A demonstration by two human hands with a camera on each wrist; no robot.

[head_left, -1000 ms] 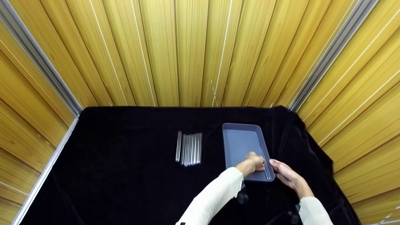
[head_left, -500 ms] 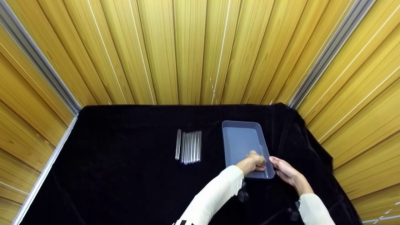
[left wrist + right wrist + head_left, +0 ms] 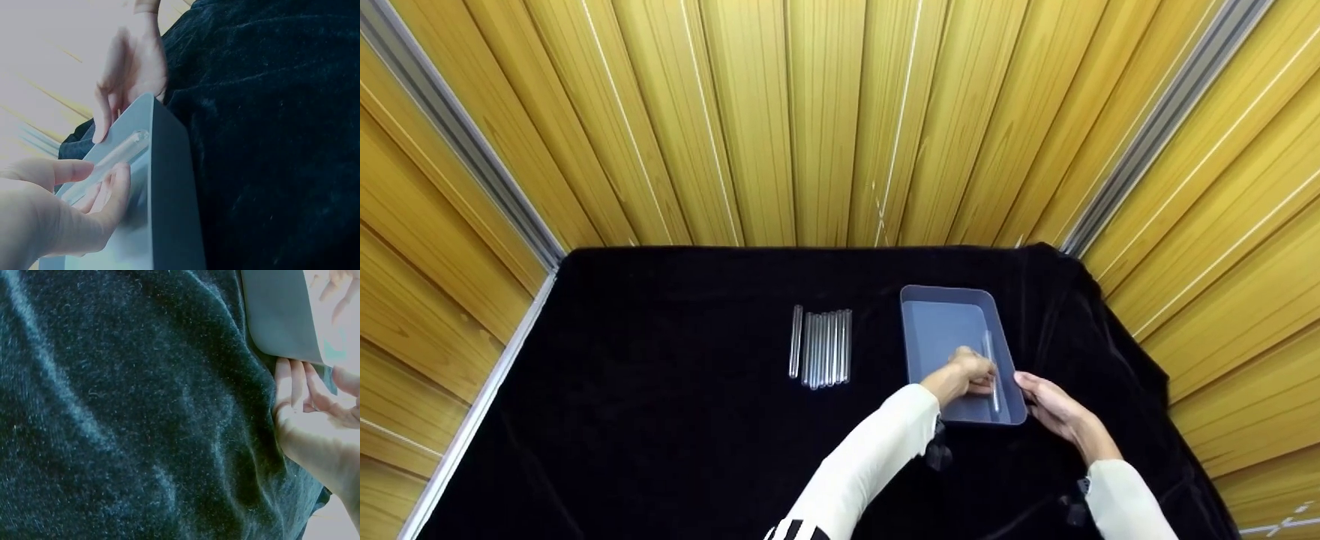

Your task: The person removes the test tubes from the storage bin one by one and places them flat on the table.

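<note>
The blue-grey tray (image 3: 937, 326) lies at the right of the black cloth. My left hand (image 3: 969, 369) reaches into its near half and holds a clear glass test tube (image 3: 988, 345) between thumb and fingers. In the left wrist view the rounded end of the test tube (image 3: 130, 147) sticks out past the fingertips, near the tray wall. My right hand (image 3: 1056, 409) grips the tray's right edge, its thumb at the rim and its fingers (image 3: 300, 382) along the outer wall. Left of the tray, several more test tubes (image 3: 826, 349) lie side by side in a row.
One test tube (image 3: 796, 341) lies slightly apart at the left end of the row. Black velvet cloth (image 3: 660, 420) covers the table, with folds near the right side. Yellow wood-patterned walls (image 3: 825, 127) stand at the back and both sides.
My left hand has shifted slightly, and the test tube in it has come away from the tray's right wall toward the middle. The right hand stays at the tray's edge.
</note>
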